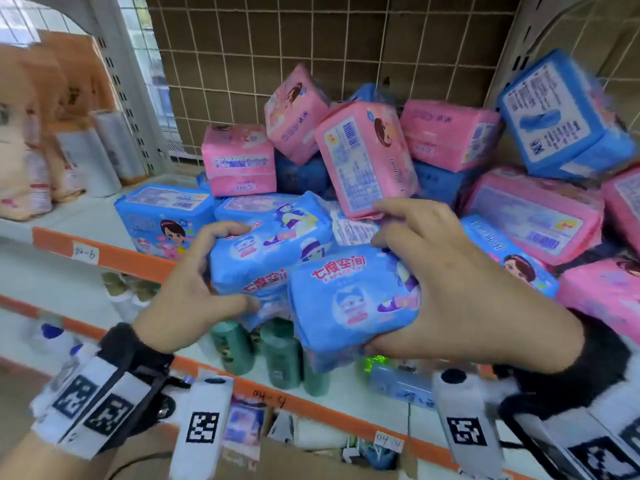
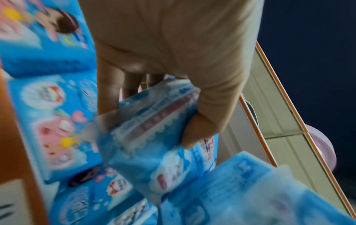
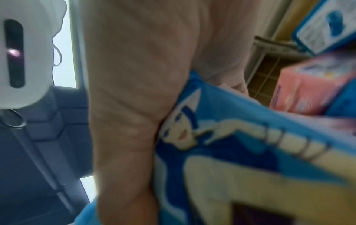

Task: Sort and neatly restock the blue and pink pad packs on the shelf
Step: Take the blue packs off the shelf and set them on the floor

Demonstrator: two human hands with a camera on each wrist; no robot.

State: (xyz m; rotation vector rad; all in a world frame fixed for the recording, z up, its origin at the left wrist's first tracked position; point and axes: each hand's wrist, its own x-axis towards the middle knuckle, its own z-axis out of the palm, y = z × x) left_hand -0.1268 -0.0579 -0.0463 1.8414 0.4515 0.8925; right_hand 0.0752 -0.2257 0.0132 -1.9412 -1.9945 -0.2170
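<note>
In the head view my left hand (image 1: 207, 271) grips the left end of a blue pad pack (image 1: 266, 247) at the shelf's front edge; the left wrist view shows its fingers (image 2: 108, 97) and thumb curled round the same blue pack (image 2: 154, 118). My right hand (image 1: 446, 282) grips another blue pack (image 1: 353, 303) in front of the shelf edge, thumb underneath; in the right wrist view the palm lies against this pack (image 3: 231, 144). Behind them pink packs (image 1: 367, 164) and blue packs (image 1: 568, 112) lie jumbled in a heap. One blue pack (image 1: 162, 216) stands at the heap's left.
The shelf (image 1: 86, 216) has an orange front rail (image 1: 114, 254) and a wire grid back (image 1: 311, 46). Orange bags (image 1: 31, 150) stand at the left. Green bottles (image 1: 280, 355) fill the lower shelf below my hands. A cardboard box (image 1: 311, 459) sits underneath.
</note>
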